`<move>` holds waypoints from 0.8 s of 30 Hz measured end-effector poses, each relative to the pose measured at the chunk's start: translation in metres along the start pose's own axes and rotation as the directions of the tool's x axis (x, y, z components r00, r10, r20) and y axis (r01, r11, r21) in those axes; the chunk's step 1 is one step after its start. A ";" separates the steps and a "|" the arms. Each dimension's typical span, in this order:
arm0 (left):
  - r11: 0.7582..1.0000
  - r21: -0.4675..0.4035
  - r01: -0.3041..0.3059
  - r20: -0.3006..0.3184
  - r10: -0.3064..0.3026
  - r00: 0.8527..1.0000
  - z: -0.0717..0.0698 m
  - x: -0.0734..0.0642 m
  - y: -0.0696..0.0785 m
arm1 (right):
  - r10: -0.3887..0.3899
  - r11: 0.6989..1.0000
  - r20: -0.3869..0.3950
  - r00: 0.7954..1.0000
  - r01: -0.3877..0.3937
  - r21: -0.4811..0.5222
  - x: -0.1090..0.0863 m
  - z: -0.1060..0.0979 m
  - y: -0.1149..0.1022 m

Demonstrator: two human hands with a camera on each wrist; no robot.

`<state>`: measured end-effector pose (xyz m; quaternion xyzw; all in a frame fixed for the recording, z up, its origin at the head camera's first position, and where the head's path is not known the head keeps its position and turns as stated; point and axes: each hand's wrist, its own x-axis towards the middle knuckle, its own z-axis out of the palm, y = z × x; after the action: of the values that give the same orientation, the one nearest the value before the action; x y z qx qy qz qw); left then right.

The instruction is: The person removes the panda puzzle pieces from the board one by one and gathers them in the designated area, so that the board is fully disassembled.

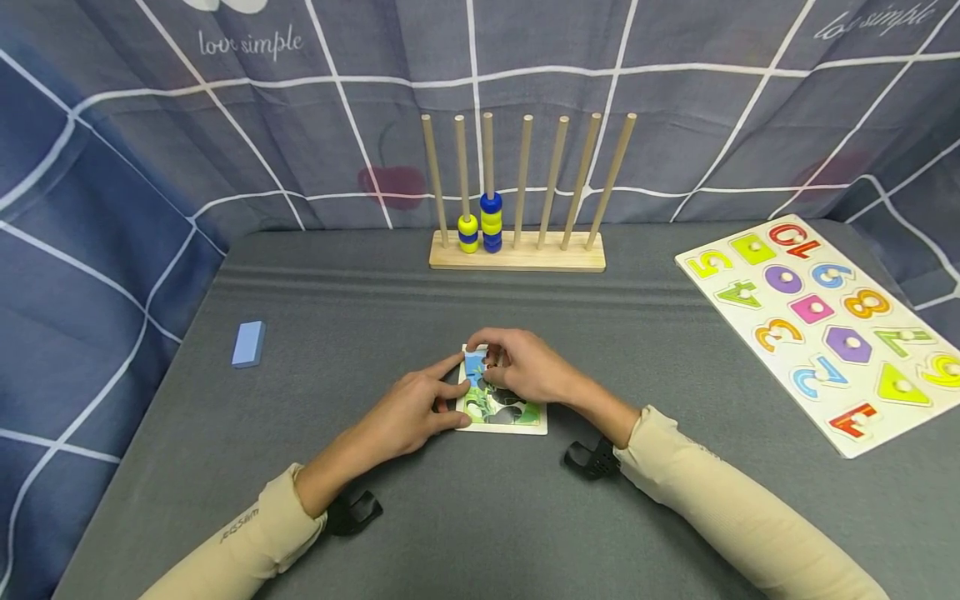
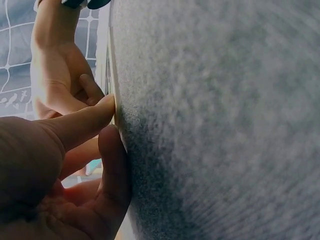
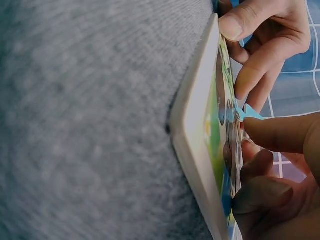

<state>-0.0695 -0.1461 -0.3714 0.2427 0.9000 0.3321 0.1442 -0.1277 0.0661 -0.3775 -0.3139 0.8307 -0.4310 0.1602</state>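
Note:
A small picture puzzle board (image 1: 517,421) lies flat on the grey table near its front middle. My left hand (image 1: 416,410) holds the board's left edge between index finger and thumb; the fingertips (image 2: 107,106) press against that edge. My right hand (image 1: 528,367) reaches over the board's top with curled fingers and pinches a blue puzzle piece (image 1: 474,365) at the upper left corner. In the right wrist view the blue piece (image 3: 248,112) sticks up slightly from the board (image 3: 195,130), between my right fingers (image 3: 280,134). The left hand (image 3: 262,35) is on the far edge.
A wooden rack of several upright rods (image 1: 517,250), with yellow and blue beads (image 1: 491,222) on two rods, stands at the back. A white number-and-shape puzzle board (image 1: 832,329) lies at the right. A blue block (image 1: 248,343) sits at the left. A checked cloth hangs behind.

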 end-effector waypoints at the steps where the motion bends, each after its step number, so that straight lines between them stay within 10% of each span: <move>1: 1.000 -0.003 0.002 0.000 -0.002 1.000 0.000 0.000 0.000 | 0.000 1.000 -0.001 1.000 0.000 -0.006 0.000 0.000 0.000; 24: 1.000 -0.013 0.016 -0.002 -0.016 1.000 0.000 0.000 0.002 | 0.045 0.993 -0.096 0.994 -0.034 0.116 -0.020 -0.013 -0.002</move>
<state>-0.0689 -0.1447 -0.3695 0.2340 0.9000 0.3370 0.1473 -0.1188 0.0861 -0.3685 -0.2661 0.8176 -0.4895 0.1454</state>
